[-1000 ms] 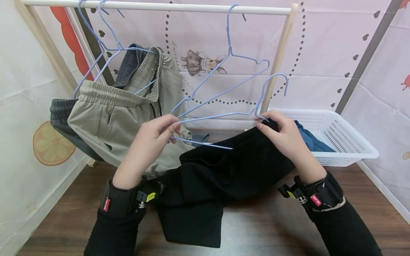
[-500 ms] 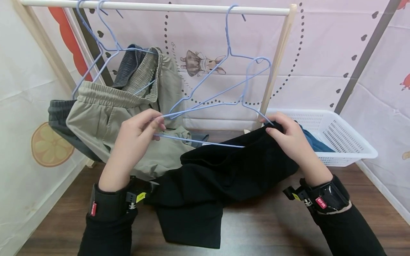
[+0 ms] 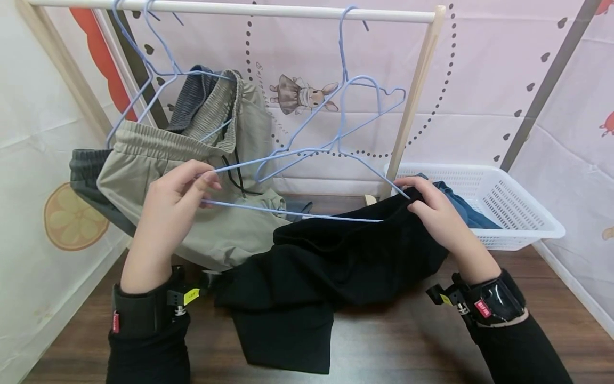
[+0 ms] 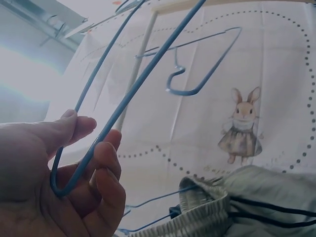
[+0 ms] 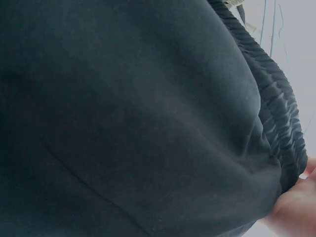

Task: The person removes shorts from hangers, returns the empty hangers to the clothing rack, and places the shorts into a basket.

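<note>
In the head view, my left hand (image 3: 168, 208) holds one end of a blue wire hanger (image 3: 292, 211), fingers curled round its bend. The left wrist view shows the same hanger bend (image 4: 59, 185) between thumb and fingers. Black pants (image 3: 355, 256) drape over the floor below. My right hand (image 3: 434, 213) pinches their waistband, thumb on the near side. The hanger's other end passes into the waist opening, and its tip is hidden by cloth. Filling most of the right wrist view are the black pants (image 5: 123, 113) and their gathered elastic waistband (image 5: 281, 108).
A white rail (image 3: 268, 8) runs across the top. Grey-green pants (image 3: 158, 154) and dark grey pants (image 3: 88, 165) hang on hangers at left. One bare blue hanger (image 3: 307, 125) hangs at right. A white basket (image 3: 532, 218) holds blue cloth (image 3: 467, 210).
My left hand has moved left, pulling the hanger along, and its hook has swung left and up. The right hand has shifted slightly right with the waistband.
</note>
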